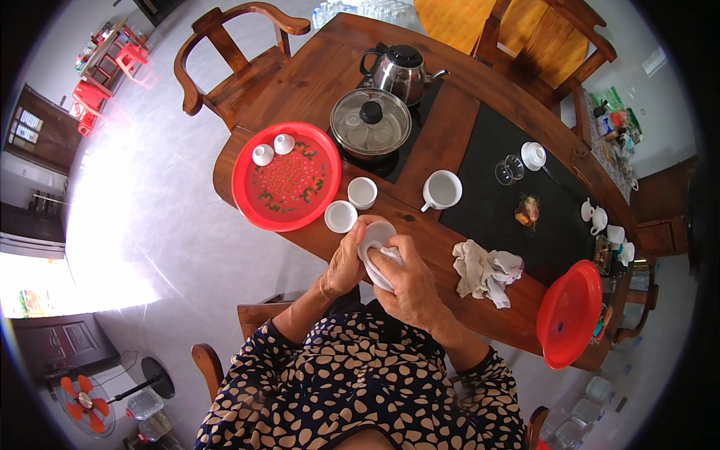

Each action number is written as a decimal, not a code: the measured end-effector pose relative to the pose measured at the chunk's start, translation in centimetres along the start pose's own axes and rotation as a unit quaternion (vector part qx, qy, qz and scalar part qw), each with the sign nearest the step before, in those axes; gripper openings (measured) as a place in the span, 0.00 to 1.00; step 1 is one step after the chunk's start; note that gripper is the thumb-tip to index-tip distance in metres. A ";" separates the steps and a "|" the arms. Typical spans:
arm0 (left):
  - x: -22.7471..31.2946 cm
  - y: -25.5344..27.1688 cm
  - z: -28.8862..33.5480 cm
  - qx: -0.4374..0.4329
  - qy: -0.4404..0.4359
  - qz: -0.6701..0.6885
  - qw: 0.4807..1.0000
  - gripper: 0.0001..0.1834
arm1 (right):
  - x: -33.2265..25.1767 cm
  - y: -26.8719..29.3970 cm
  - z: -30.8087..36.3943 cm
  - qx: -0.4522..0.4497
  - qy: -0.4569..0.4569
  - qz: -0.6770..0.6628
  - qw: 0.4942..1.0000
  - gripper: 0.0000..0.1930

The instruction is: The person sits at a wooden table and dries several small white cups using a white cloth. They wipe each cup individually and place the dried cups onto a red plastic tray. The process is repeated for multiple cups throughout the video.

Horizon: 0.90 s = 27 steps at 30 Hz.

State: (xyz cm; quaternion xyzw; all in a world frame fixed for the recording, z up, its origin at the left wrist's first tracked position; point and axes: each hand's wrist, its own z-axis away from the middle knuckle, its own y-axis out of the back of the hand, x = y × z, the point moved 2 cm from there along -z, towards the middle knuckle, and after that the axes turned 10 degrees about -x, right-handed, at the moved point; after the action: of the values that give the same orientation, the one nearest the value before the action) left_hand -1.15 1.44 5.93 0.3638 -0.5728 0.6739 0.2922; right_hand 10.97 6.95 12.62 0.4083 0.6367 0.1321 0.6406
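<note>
My left hand [344,261] is wrapped round a small white teacup [379,230], held above the table's near edge. My right hand [412,287] grips a white cloth [379,278], with fingers pressing it at the cup's mouth. Just beyond them are a stack of white cups [361,189] and a single white cup or dish [340,217]. To their left, a round red tray [259,206] carries two small white cups [262,155] near its far edge. A white handled mug [441,189] stands to the right of the stack.
A glass-lidded pot [349,142] with cups inside and a steel kettle [400,81] stand farther back. Crumpled cloths [480,271] and a tilted red basin [568,319] lie to the right. On the dark table panel are a glass vessel [509,170] and a white lidded bowl [533,155].
</note>
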 end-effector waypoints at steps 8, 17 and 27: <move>0.3 -1.0 0.4 0.018 -0.048 -0.042 0.998 0.30 | -0.5 -0.8 -1.6 0.091 -0.011 -0.024 0.996 0.24; -1.0 0.2 1.2 -0.017 -0.054 0.019 0.998 0.27 | 0.3 0.7 -0.2 -0.065 0.025 0.133 0.989 0.28; -0.3 -0.8 1.0 0.024 -0.037 0.031 0.999 0.29 | 0.8 -0.3 -0.7 0.043 0.026 0.196 0.979 0.24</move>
State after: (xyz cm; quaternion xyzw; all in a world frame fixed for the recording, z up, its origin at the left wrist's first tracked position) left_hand -0.20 0.61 6.20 0.3772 -0.5779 0.6823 0.2413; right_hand 10.32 7.57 11.99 0.5492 0.5660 0.2381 0.5669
